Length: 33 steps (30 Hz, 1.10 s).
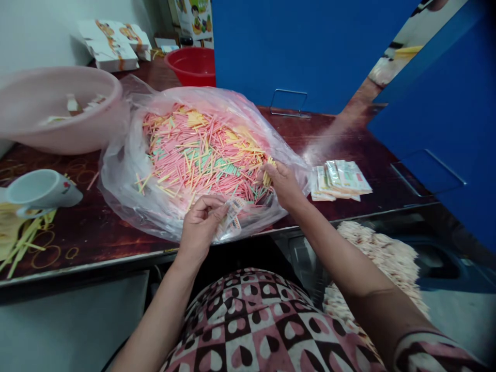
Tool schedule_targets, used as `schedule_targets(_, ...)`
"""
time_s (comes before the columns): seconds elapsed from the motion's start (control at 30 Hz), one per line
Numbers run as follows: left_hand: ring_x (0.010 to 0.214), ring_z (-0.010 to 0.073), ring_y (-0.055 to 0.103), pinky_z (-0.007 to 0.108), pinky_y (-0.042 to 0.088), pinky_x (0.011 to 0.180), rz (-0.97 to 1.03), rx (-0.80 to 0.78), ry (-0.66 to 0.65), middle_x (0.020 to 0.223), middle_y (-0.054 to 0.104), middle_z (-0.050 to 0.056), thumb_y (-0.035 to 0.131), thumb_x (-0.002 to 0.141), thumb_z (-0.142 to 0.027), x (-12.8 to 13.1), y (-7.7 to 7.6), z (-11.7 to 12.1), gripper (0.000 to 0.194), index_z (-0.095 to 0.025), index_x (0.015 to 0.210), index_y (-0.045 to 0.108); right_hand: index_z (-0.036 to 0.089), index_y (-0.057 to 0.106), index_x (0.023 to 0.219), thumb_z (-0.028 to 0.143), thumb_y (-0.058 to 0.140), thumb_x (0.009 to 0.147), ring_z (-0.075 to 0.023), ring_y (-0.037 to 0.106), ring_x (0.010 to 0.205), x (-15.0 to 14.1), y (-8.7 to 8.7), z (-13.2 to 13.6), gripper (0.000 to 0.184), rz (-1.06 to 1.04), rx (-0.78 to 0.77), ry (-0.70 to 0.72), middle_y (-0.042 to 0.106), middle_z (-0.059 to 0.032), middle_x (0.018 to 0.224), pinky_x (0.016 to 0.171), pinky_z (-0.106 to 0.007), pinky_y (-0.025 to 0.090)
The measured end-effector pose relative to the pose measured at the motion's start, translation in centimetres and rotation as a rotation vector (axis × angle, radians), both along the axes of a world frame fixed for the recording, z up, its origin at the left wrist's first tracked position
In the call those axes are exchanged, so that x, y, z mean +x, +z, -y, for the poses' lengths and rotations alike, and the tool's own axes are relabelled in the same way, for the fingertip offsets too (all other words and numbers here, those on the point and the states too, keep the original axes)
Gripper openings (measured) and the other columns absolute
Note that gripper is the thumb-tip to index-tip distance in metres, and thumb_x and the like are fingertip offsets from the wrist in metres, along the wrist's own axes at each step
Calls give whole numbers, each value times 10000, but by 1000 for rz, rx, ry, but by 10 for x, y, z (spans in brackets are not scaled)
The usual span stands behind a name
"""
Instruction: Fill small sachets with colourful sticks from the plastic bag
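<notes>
Tabletop [81, 243], plastic bag [120, 181] of pastel sticks [203, 155]

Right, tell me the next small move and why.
Probably the right hand should draw its pinch of yellow sticks out of the clear plastic bag toward the printed paper packets in the left hand: its fingers are already on the sticks, and the left hand holds the packets over the bag's near side.
</notes>
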State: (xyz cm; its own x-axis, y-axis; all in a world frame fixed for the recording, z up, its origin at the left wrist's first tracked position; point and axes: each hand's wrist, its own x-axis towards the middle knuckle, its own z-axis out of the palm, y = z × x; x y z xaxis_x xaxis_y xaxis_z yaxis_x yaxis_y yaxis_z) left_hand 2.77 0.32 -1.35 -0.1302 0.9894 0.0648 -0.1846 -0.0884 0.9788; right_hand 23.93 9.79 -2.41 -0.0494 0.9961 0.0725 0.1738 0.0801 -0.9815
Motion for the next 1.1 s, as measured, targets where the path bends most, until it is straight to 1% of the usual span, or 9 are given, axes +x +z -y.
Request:
schedule_targets(0.1,950,207,670,348,530,925,-185,70,-98,985,732,63,799,792,-326,6,5,-1,149,-208,788,709,231,576,894,687,573,893,-166,609,645,-6,15,12,456,-108,-56,105,659,-12,744,657,-317,518)
schedule_targets(0.2,1085,238,662,379,504,1018,-431,203,-141,1093,724,79,744,834,-288,15,9,-7,84,-222,788,719,218,581,813,660,533,939,-155,585,666,-11,29,26,462,56,75,222,636,-9,716,693,-305,495)
schedule_targets(0.33,1008,228,665,345,515,910,-690,293,-196,998,716,57,680,859,-192,27,11,-15,80,-231,792,697,224,543,807,580,450,998,-159,558,708,-12,37,37,415,306,265,253,612,-16,739,708,-299,438)
schedule_targets(0.47,874,227,644,329,480,788,-911,354,-166,867,689,59,614,900,-178,33,11,-19,135,-216,777,658,223,535,840,509,408,1013,-178,576,757,-10,34,38,357,393,312,227,625,-40,790,718,-306,416)
schedule_targets(0.57,832,227,635,333,459,765,-978,376,-150,838,687,69,598,922,-199,35,11,-20,167,-207,764,651,219,546,855,524,413,1008,-180,573,746,-9,31,39,366,391,299,191,622,-40,783,718,-309,413)
schedule_targets(0.73,759,206,621,318,449,740,-893,324,-156,761,687,35,632,872,-168,36,14,-20,148,-220,739,669,213,601,834,618,421,998,-176,595,750,-8,34,41,473,261,249,170,660,-45,800,724,-306,454)
schedule_targets(0.93,648,148,579,272,437,644,-508,34,-80,723,702,-13,744,808,-308,32,11,-20,91,-223,774,735,225,657,840,655,494,970,-193,657,818,2,27,34,478,-36,120,-32,713,-50,860,770,-327,528)
schedule_targets(1.03,597,127,535,253,408,581,-314,-65,-77,670,666,-19,790,757,-366,32,8,-23,174,-203,780,735,223,666,846,657,563,921,-176,634,761,-1,18,37,453,-93,16,61,694,-30,824,717,-309,522)
schedule_targets(1.1,593,123,526,249,403,572,-281,-66,-107,660,656,-18,800,737,-361,34,8,-25,178,-200,768,731,222,673,848,654,588,897,-159,609,724,-7,15,41,443,-118,-30,130,677,-15,807,676,-288,506)
